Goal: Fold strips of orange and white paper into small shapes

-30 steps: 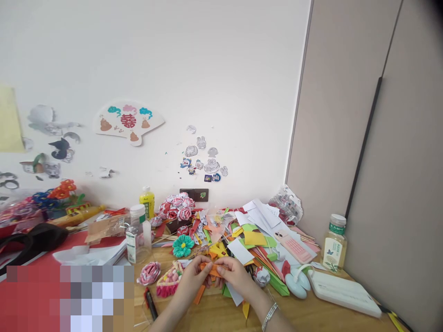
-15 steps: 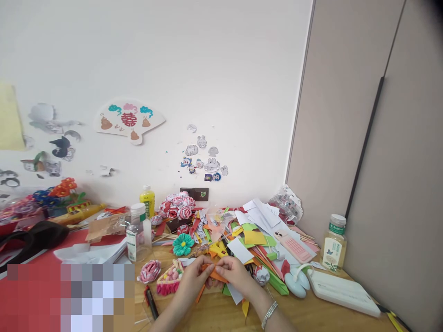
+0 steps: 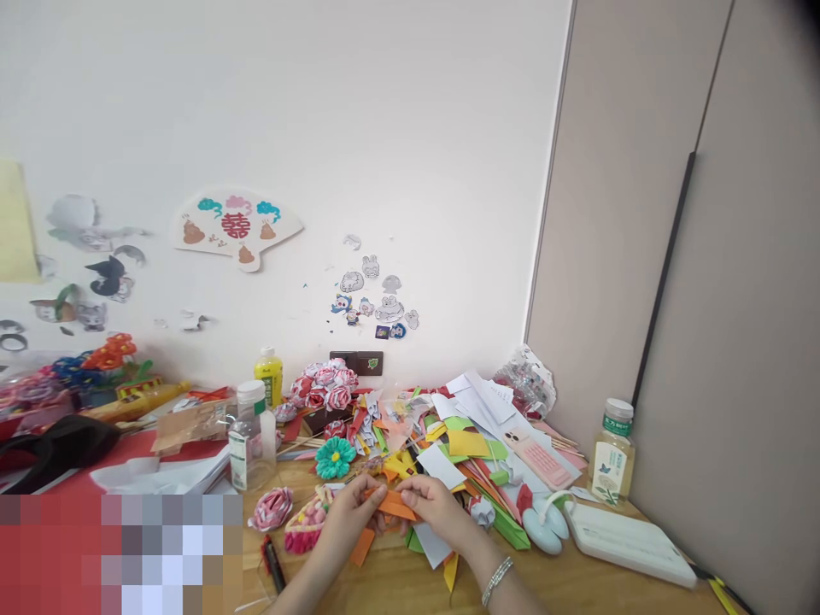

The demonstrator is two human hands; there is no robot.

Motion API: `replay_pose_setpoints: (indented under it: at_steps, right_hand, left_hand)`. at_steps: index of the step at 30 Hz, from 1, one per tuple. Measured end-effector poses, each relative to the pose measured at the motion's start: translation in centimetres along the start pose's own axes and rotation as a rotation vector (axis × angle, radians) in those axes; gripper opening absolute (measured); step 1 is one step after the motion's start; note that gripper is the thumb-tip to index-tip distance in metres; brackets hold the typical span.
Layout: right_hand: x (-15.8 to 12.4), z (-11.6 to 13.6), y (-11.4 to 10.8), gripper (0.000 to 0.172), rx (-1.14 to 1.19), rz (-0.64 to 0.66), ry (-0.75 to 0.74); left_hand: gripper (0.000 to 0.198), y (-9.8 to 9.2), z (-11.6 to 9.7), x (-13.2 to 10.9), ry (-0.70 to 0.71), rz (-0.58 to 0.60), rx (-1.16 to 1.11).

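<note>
Between my two hands is a folded piece of orange paper (image 3: 395, 506), held low over the front of the wooden table. My left hand (image 3: 356, 510) pinches its left end between thumb and fingers. At the other end my right hand (image 3: 430, 506) grips it the same way; a beaded bracelet (image 3: 497, 581) circles that wrist. Another orange paper strip (image 3: 362, 547) shows below my left hand. White paper (image 3: 430, 545) and a yellow scrap lie under my right hand. Beside my left wrist sits a pink and cream cake-slice-shaped craft (image 3: 307, 523).
Coloured paper scraps and white sheets pile up behind my hands, with a pink phone (image 3: 541, 459) on them. A teal flower (image 3: 335, 459), a paper rose (image 3: 271, 509) and a pen (image 3: 272, 564) lie leftward. A drink bottle (image 3: 612, 453) and a white flat device (image 3: 631, 543) stand right.
My hands have turned the orange paper slightly, so a flatter, wider face of it shows. The whole view has shifted a little; the surrounding things stay put.
</note>
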State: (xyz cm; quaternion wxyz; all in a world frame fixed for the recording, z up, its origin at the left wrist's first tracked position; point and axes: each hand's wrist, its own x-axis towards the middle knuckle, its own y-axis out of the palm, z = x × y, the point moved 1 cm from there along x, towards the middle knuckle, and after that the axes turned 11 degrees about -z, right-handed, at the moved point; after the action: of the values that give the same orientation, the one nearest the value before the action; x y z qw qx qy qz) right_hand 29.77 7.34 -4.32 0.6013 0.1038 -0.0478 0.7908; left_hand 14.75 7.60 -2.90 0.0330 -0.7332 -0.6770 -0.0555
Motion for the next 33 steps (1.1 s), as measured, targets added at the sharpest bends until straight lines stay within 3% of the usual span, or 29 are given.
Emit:
replay_pose_setpoints:
  at_steps: [14, 21, 33]
  right_hand:
    - [0.1, -0.2, -0.5, 0.027, 0.038, -0.072, 0.017]
    - [0.5, -1.2, -0.9, 0.025, -0.099, -0.133, 0.030]
    - [0.2, -0.7, -0.3, 0.030, 0.000, -0.100, 0.041]
  left_hand:
    - [0.037, -0.8, 0.1, 0.6, 0.020, -0.070, 0.017]
    - [0.037, -0.8, 0.1, 0.6, 0.013, -0.104, 0.035]
    - [0.035, -0.6, 0.3, 0.5, 0.058, -0.098, 0.060]
